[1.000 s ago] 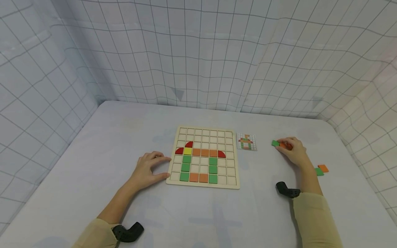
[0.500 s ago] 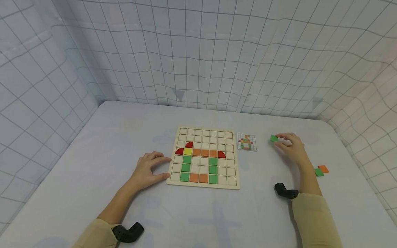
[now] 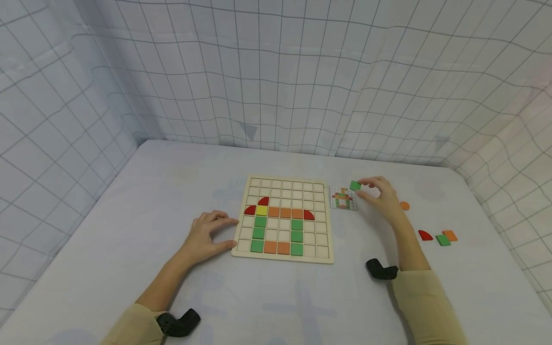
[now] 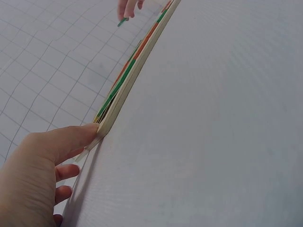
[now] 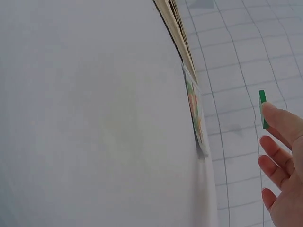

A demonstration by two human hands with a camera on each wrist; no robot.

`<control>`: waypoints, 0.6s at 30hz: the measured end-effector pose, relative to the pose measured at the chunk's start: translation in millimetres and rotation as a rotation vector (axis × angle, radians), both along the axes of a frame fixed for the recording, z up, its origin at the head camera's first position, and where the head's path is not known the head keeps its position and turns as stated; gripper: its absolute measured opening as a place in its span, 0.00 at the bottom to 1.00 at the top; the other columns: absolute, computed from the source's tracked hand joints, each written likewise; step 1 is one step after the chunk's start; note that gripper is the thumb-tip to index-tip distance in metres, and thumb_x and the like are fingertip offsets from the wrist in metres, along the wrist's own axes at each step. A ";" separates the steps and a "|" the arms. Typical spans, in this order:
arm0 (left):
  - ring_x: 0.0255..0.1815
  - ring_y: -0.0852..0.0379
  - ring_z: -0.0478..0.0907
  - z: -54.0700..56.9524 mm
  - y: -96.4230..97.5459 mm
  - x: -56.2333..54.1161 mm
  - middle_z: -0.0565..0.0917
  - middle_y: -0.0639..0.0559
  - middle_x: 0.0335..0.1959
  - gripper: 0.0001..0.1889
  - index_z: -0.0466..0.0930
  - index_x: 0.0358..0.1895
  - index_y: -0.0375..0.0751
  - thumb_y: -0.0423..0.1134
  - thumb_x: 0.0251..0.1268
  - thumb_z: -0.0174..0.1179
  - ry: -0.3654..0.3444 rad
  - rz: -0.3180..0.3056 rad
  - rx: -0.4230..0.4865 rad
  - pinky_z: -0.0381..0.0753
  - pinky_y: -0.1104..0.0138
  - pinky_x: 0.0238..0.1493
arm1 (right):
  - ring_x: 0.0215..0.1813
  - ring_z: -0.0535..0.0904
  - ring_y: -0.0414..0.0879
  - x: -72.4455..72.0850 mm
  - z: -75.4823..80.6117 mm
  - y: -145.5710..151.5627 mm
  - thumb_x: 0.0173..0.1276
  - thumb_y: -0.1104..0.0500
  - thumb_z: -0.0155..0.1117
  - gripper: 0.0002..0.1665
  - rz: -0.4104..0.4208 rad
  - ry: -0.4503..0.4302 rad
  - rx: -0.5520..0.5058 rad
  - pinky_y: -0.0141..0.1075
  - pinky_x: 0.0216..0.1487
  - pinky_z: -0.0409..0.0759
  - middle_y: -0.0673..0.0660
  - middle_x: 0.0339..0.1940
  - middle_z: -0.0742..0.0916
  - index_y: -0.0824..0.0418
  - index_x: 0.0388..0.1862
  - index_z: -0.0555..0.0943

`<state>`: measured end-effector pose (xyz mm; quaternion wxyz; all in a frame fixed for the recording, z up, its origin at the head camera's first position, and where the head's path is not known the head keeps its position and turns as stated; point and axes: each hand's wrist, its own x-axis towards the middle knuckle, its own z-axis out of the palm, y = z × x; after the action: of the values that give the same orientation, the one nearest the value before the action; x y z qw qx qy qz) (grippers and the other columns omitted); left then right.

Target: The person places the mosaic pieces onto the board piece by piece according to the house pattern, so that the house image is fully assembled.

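My right hand (image 3: 383,195) pinches a green square tile (image 3: 355,185) between thumb and fingertips, above the right side of the small pattern card (image 3: 343,201). In the right wrist view that green tile (image 5: 262,109) shows edge-on, held off the table. At the wooden grid board (image 3: 282,259), my left hand (image 3: 202,239) touches the left edge with thumb and index fingertips. The left wrist view shows the thumb (image 4: 71,141) against the board's corner. Red quarter-circle, yellow, orange and green tiles lie in some of the board's cells.
Right of the card lie an orange round piece (image 3: 404,205), a red quarter-circle tile (image 3: 425,235), a green tile (image 3: 442,240) and an orange tile (image 3: 450,235). A gridded white curtain (image 3: 293,96) stands behind the table.
My right hand has moved left with the green tile, from the loose pieces to above the card. The orange round piece and red quarter-circle now show. My left hand stays put.
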<state>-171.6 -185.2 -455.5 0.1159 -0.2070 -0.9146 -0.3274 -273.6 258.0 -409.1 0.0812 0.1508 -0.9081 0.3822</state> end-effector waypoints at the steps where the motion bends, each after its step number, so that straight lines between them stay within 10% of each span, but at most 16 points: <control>1: 0.46 0.47 0.67 0.0 0.0 0.0 0.75 0.48 0.45 0.23 0.81 0.47 0.47 0.46 0.43 0.70 0.000 0.000 0.001 0.59 0.52 0.45 | 0.51 0.67 0.57 0.2 0.7 -5.0 0.62 0.58 0.64 0.20 0.010 0.002 -0.006 0.53 0.50 0.64 0.63 0.49 0.75 0.65 0.51 0.76; 18: 0.46 0.48 0.67 2.5 1.5 0.8 0.75 0.47 0.46 0.23 0.81 0.47 0.46 0.46 0.43 0.70 -0.013 0.007 -0.001 0.59 0.53 0.44 | 0.47 0.73 0.58 1.6 5.9 -82.5 0.57 0.62 0.68 0.17 0.165 0.057 -0.030 0.51 0.45 0.71 0.64 0.43 0.80 0.67 0.44 0.79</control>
<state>-170.8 -183.7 -453.0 0.1112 -0.2016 -0.9163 -0.3277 -271.9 175.5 -403.2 0.0776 0.2346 -0.8842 0.3965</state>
